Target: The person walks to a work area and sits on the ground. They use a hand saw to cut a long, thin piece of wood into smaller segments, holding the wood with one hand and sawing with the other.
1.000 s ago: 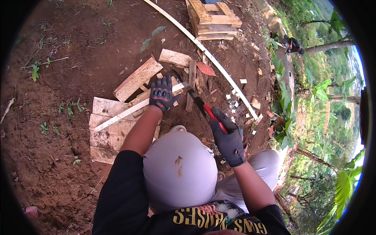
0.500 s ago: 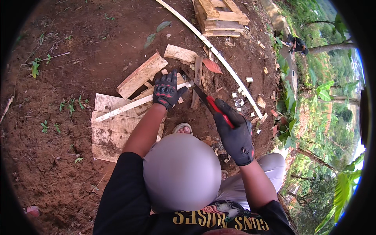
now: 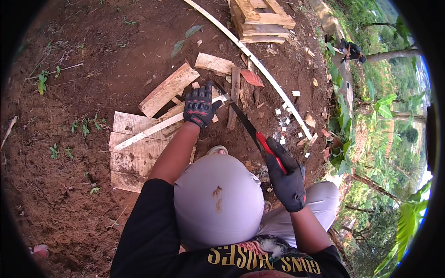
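My left hand (image 3: 198,109), in a black glove with red trim, presses down on a narrow pale wooden strip (image 3: 153,130), its fingers stretched forward over the wood. The strip lies slanted across other wood pieces, and its right end juts out past my thumb. In my gloved right hand (image 3: 286,178) is a handsaw (image 3: 244,120), gripped by its red handle. The dark blade crosses the strip close to that right end; whether the teeth are in the wood I cannot tell.
Slatted boards (image 3: 132,155) lie at the left, with a thick wood block (image 3: 169,89) beyond. A long pale strip (image 3: 259,67) runs across the soil. Several small offcuts (image 3: 282,123) are scattered right. A pallet-like wood stack (image 3: 262,23) stands far off; another person (image 3: 352,51) is at upper right.
My right hand has drawn the saw back toward me and to the right, so more blade shows. My left hand stays on the strip, with only a slight shift in view.
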The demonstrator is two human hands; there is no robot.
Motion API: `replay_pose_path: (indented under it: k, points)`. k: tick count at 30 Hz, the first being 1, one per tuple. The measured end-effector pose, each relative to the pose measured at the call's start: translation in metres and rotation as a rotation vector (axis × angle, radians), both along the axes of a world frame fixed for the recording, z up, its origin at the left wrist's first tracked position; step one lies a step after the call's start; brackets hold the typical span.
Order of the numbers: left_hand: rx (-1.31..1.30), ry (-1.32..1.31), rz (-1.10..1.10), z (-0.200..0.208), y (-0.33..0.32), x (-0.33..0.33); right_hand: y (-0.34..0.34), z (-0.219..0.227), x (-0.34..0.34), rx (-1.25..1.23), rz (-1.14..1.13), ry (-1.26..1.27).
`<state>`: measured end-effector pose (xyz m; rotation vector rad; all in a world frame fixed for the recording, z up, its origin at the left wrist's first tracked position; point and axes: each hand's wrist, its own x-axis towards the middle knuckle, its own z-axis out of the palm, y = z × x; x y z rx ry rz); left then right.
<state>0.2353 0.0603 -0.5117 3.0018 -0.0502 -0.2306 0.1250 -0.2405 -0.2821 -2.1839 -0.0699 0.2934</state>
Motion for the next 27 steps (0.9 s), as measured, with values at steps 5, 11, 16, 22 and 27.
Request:
replay_pose_path:
  k: [5,11,16,22,27]
  points:
    - [0.043,-0.044,-0.008,0.000,0.000,-0.003,0.008,-0.012,0.006,0.002,-0.056,0.023]
    - [0.045,-0.033,-0.019,0.006,-0.002,-0.002,0.009,-0.022,0.010,0.032,-0.059,0.045]
    - [0.043,-0.029,-0.005,0.003,0.002,-0.005,-0.014,0.007,-0.003,-0.030,0.001,0.029]
    - [0.004,-0.003,-0.004,0.008,-0.008,0.007,0.018,-0.052,0.015,0.124,0.015,0.115]
    - [0.054,0.014,0.007,0.008,0.003,-0.006,-0.008,0.000,-0.002,0.009,0.025,0.124]
